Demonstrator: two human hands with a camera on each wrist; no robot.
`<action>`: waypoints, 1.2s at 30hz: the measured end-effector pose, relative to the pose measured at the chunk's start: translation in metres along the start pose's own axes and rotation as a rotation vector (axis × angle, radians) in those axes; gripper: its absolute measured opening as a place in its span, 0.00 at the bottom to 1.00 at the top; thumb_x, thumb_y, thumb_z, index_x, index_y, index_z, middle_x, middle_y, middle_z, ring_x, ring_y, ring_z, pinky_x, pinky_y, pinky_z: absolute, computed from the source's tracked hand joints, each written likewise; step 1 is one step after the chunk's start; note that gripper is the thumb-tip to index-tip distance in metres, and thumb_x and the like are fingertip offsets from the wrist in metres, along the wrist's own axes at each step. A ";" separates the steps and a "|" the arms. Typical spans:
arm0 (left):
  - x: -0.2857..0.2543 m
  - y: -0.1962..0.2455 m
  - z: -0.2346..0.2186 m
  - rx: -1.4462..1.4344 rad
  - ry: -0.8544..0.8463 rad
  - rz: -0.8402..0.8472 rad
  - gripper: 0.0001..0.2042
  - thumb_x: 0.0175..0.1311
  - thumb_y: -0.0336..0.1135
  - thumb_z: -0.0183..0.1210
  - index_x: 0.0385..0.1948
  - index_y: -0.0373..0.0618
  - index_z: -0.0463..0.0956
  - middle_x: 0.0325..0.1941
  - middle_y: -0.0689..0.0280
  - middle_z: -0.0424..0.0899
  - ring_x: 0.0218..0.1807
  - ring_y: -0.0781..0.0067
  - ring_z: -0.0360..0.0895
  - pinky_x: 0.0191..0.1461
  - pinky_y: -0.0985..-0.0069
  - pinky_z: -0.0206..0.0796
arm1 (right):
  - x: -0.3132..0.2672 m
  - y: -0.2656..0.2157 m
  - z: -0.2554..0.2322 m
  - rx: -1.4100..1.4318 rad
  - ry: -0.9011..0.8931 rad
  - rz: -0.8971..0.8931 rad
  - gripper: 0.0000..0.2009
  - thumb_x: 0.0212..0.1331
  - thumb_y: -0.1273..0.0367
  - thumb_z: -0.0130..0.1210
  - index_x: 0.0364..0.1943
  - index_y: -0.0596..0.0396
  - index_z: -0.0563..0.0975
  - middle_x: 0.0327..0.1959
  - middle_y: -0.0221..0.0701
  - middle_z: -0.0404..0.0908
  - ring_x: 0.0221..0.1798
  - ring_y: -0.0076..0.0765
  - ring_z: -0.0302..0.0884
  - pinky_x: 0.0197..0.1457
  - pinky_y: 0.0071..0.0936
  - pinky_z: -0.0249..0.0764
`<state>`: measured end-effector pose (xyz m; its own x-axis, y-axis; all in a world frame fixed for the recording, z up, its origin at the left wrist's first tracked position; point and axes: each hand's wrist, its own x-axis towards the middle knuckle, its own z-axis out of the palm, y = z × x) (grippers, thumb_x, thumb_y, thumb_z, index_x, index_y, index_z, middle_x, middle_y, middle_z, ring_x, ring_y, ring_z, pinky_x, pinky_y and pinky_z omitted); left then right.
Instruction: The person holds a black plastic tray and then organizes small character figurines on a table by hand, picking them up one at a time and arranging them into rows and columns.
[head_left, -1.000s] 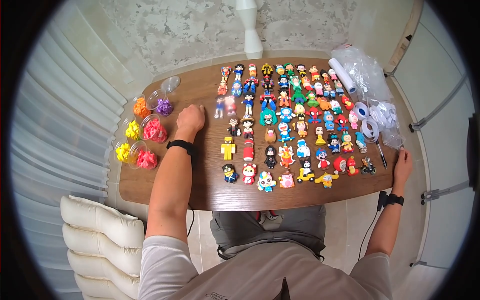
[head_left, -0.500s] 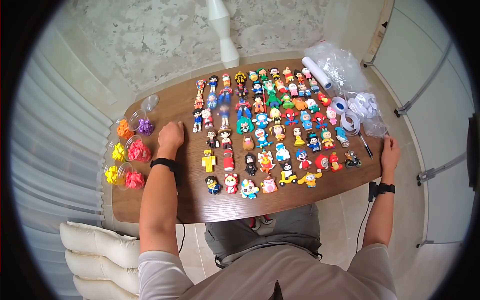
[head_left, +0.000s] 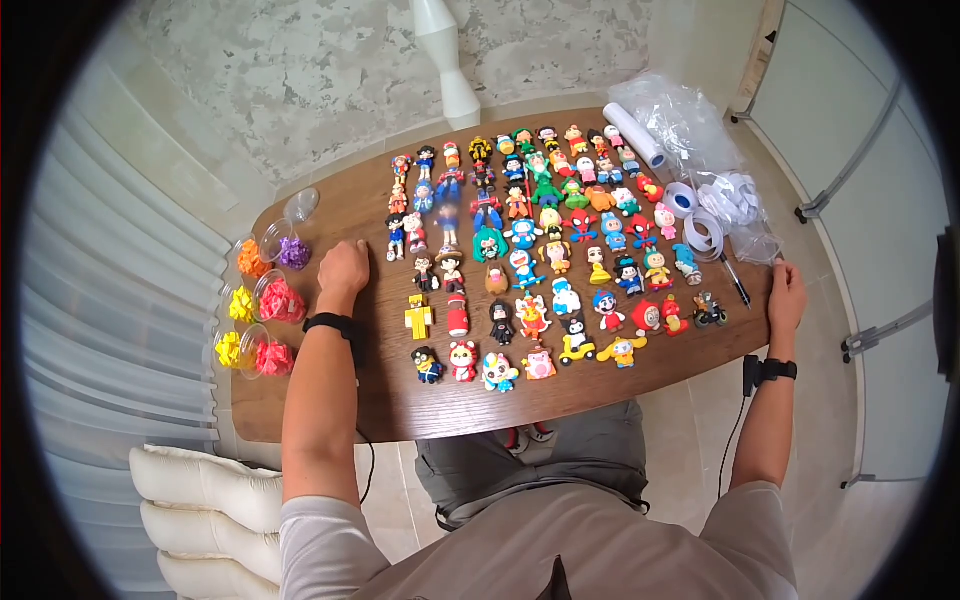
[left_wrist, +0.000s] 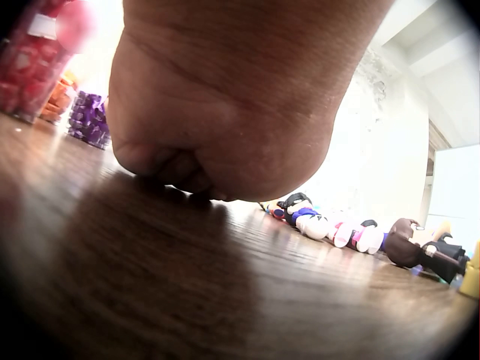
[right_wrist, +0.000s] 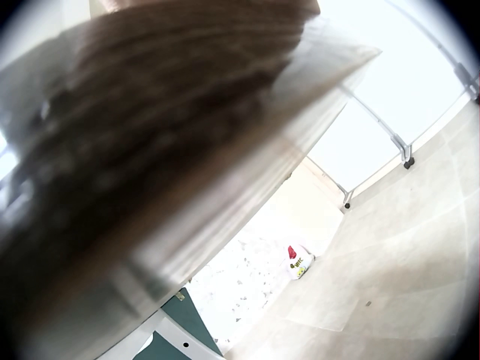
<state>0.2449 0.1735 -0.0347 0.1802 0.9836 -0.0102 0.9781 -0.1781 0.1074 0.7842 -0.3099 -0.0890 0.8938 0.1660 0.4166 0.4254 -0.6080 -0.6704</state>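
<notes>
In the head view my left hand [head_left: 343, 268] rests on the wooden table [head_left: 330, 405], between tubs at left and rows of small figures at right. The left wrist view shows that hand [left_wrist: 225, 105] with its fingers curled under against the tabletop and nothing in them. My right hand [head_left: 788, 293] is at the table's right edge, near a black pen [head_left: 737, 284]. The tabletop hides most of it in the right wrist view, so I cannot tell how its fingers lie. The nearest figures to the left hand include a blue-clad one [head_left: 396, 236].
Clear tubs hold orange [head_left: 251, 260], purple [head_left: 293, 253], yellow [head_left: 241, 304] and pink pieces [head_left: 281, 300]. At right lie a white roll [head_left: 634, 136], plastic bags [head_left: 685, 125] and tape rolls [head_left: 703, 238]. A cream cushioned seat [head_left: 205, 500] stands at lower left.
The head view has turned, so the table and figures sit further left and tilted in it. Both hands stay at about the same places on the table.
</notes>
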 end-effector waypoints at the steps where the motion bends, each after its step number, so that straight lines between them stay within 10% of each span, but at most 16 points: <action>1: 0.000 0.000 0.000 -0.005 0.004 0.003 0.25 0.75 0.52 0.46 0.48 0.37 0.83 0.52 0.41 0.84 0.57 0.39 0.80 0.63 0.51 0.70 | 0.000 -0.001 0.000 0.000 -0.003 0.004 0.20 0.68 0.51 0.55 0.44 0.54 0.82 0.29 0.32 0.81 0.34 0.32 0.76 0.44 0.31 0.72; 36: 0.012 -0.009 0.013 -0.030 0.006 0.017 0.25 0.75 0.52 0.45 0.49 0.40 0.83 0.53 0.43 0.84 0.58 0.41 0.80 0.63 0.52 0.70 | 0.008 0.018 0.004 0.016 -0.031 -0.052 0.22 0.69 0.51 0.54 0.48 0.56 0.82 0.34 0.35 0.83 0.39 0.32 0.78 0.49 0.32 0.73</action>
<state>0.2391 0.1865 -0.0483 0.1958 0.9806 -0.0019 0.9714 -0.1937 0.1373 0.7992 -0.3165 -0.1001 0.8743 0.2210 0.4322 0.4734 -0.5851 -0.6585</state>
